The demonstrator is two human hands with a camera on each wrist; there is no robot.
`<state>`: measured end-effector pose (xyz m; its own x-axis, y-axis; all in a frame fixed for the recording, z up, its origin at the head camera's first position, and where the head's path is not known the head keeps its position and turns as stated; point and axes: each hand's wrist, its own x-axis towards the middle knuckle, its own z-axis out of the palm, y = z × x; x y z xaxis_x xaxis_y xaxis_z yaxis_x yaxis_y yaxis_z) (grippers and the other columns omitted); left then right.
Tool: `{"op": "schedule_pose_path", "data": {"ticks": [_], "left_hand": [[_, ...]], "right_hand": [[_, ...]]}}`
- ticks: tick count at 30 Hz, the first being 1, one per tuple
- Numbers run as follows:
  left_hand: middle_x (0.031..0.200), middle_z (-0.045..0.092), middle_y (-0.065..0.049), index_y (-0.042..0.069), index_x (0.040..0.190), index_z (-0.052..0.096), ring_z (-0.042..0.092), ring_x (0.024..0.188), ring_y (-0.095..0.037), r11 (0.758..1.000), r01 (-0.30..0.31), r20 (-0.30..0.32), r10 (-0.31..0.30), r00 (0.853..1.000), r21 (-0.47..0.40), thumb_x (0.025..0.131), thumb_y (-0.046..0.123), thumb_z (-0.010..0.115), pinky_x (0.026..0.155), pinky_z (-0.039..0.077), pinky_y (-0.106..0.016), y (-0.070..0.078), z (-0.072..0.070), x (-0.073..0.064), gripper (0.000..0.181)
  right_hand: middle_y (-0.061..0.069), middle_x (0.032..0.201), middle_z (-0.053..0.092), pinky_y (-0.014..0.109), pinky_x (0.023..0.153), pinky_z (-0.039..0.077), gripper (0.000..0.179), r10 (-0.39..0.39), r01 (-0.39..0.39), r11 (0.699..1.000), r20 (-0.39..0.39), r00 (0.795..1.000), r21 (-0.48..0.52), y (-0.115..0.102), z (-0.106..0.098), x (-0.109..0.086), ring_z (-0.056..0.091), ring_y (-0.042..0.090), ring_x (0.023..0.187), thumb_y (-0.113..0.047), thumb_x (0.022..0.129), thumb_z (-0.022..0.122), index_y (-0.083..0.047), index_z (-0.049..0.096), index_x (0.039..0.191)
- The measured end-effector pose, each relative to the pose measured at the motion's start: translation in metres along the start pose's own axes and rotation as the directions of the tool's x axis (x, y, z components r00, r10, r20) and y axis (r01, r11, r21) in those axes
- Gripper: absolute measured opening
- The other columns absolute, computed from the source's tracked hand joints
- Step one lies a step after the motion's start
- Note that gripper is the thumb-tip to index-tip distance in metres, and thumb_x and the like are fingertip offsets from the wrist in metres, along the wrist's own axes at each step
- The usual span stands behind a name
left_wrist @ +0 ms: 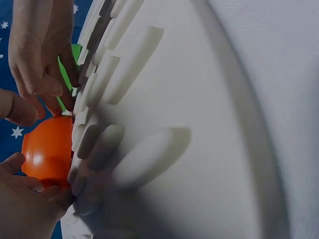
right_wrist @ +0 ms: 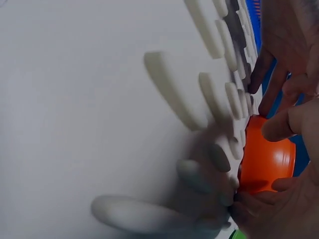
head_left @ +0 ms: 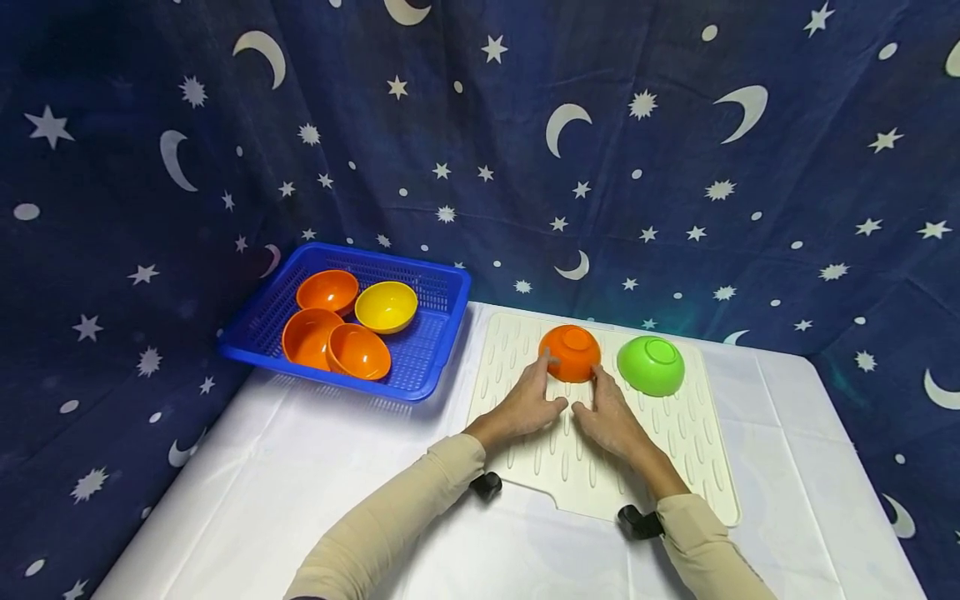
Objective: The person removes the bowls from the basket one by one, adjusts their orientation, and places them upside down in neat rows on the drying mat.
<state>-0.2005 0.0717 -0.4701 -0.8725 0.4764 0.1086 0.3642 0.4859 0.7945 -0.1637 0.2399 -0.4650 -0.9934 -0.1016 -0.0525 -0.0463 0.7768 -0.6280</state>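
An orange bowl (head_left: 573,357) lies upside down on the cream ridged mat (head_left: 592,492). At its left side, the fingers of my left hand (head_left: 528,403) touch the bowl near the rim, thumb held away from it. My right hand (head_left: 612,418) mirrors this on the right side, fingertips against the orange wall. Both wrist views show the bowl between the two hands, its rim down at the mat. Just right of it a green bowl (head_left: 651,367) also rests upside down on the mat.
A blue plastic basket (head_left: 442,333) stands at the left back of the white-covered table (head_left: 300,467). Inside it lie a yellow bowl (head_left: 386,307) and several orange bowls (head_left: 327,292), open side up. A dark blue curtain (head_left: 510,150) with moons and stars hangs behind.
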Motion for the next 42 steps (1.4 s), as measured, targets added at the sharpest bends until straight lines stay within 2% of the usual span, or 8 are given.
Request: {"op": "schedule_pose_path", "data": {"ticks": [6, 10, 15, 19, 26, 33, 37, 42], "left_hand": [[0.132, 0.038, -0.008, -0.001, 0.142, 0.011, 0.037, 0.119, -0.021, 1.000, -0.019, 0.021, 0.018, 1.000, 0.020, 0.079, 0.020, 0.062, 0.097, 0.032, -0.031, 0.001, 0.001, -0.003, 0.083], [0.135, 0.034, -0.008, 0.003, 0.139, 0.019, 0.031, 0.124, -0.020, 1.000, -0.018, 0.027, 0.017, 0.999, 0.017, 0.081, 0.019, 0.061, 0.099, 0.029, -0.033, -0.001, -0.003, -0.004, 0.074], [0.142, 0.023, -0.011, 0.009, 0.133, 0.027, 0.010, 0.134, -0.023, 0.999, -0.006, 0.026, 0.004, 1.000, 0.054, 0.083, 0.022, 0.058, 0.104, 0.020, -0.041, -0.003, -0.010, -0.011, 0.060], [0.142, 0.021, -0.012, 0.007, 0.135, 0.025, 0.008, 0.134, -0.025, 0.989, -0.075, 0.028, 0.072, 0.997, 0.126, 0.083, 0.023, 0.056, 0.104, 0.018, -0.040, -0.004, -0.016, -0.019, 0.063], [0.141, 0.027, -0.009, 0.004, 0.136, 0.028, 0.007, 0.135, -0.023, 0.886, -0.256, 0.000, 0.278, 0.961, 0.386, 0.083, 0.028, 0.052, 0.105, 0.013, -0.032, 0.001, -0.033, -0.035, 0.063], [0.142, 0.028, -0.011, 0.007, 0.137, 0.029, 0.011, 0.134, -0.025, 0.827, -0.297, -0.005, 0.341, 0.940, 0.477, 0.084, 0.035, 0.050, 0.105, 0.017, -0.037, 0.008, -0.051, -0.058, 0.064], [0.141, 0.030, -0.010, 0.005, 0.137, 0.031, 0.014, 0.134, -0.025, 0.780, -0.339, -0.005, 0.402, 0.916, 0.526, 0.083, 0.038, 0.051, 0.105, 0.018, -0.038, 0.008, -0.061, -0.071, 0.066], [0.141, 0.031, -0.010, 0.003, 0.139, 0.026, 0.019, 0.132, -0.024, 0.753, -0.354, -0.013, 0.433, 0.901, 0.555, 0.081, 0.042, 0.052, 0.105, 0.019, -0.036, 0.005, -0.079, -0.086, 0.074]], "right_hand": [[0.024, 0.145, 0.012, 0.052, 0.102, 0.017, 0.079, 0.021, -0.021, 1.000, 0.011, 1.000, -0.007, 0.001, 0.001, -0.003, 0.012, 0.036, 0.132, -0.024, 0.087, 0.053, 0.004, 0.003, 0.142], [0.023, 0.145, 0.014, 0.055, 0.100, 0.018, 0.082, 0.041, -0.041, 0.999, 0.011, 0.999, 0.020, 0.004, 0.001, -0.006, 0.012, 0.034, 0.131, -0.024, 0.086, 0.053, 0.002, -0.001, 0.142], [0.017, 0.146, 0.018, 0.056, 0.100, 0.016, 0.083, 0.019, -0.019, 0.998, -0.002, 1.000, 0.065, 0.005, -0.001, -0.013, 0.010, 0.031, 0.132, -0.024, 0.087, 0.054, -0.001, -0.003, 0.143], [0.016, 0.146, 0.017, 0.056, 0.100, 0.016, 0.079, -0.006, 0.007, 0.996, -0.013, 1.000, 0.092, 0.006, -0.005, -0.024, 0.012, 0.032, 0.133, -0.022, 0.088, 0.053, -0.006, 0.000, 0.144], [0.012, 0.145, 0.021, 0.056, 0.098, 0.021, 0.064, -0.078, 0.078, 0.988, -0.010, 0.997, 0.134, 0.000, -0.020, -0.052, 0.018, 0.033, 0.131, -0.019, 0.091, 0.050, -0.014, 0.015, 0.144], [0.013, 0.141, 0.029, 0.055, 0.096, 0.025, 0.061, -0.144, 0.143, 0.989, -0.035, 0.989, -0.035, 0.006, -0.027, -0.075, 0.025, 0.034, 0.128, -0.020, 0.089, 0.054, -0.012, 0.024, 0.142], [0.012, 0.141, 0.031, 0.052, 0.097, 0.026, 0.061, -0.176, 0.167, 0.976, -0.053, 0.983, -0.141, 0.017, -0.027, -0.089, 0.028, 0.032, 0.127, -0.020, 0.087, 0.056, -0.009, 0.028, 0.140], [0.013, 0.142, 0.028, 0.051, 0.099, 0.022, 0.059, -0.165, 0.155, 0.973, -0.048, 0.985, -0.172, 0.033, -0.029, -0.103, 0.024, 0.033, 0.128, -0.023, 0.089, 0.054, -0.006, 0.030, 0.139]]}}
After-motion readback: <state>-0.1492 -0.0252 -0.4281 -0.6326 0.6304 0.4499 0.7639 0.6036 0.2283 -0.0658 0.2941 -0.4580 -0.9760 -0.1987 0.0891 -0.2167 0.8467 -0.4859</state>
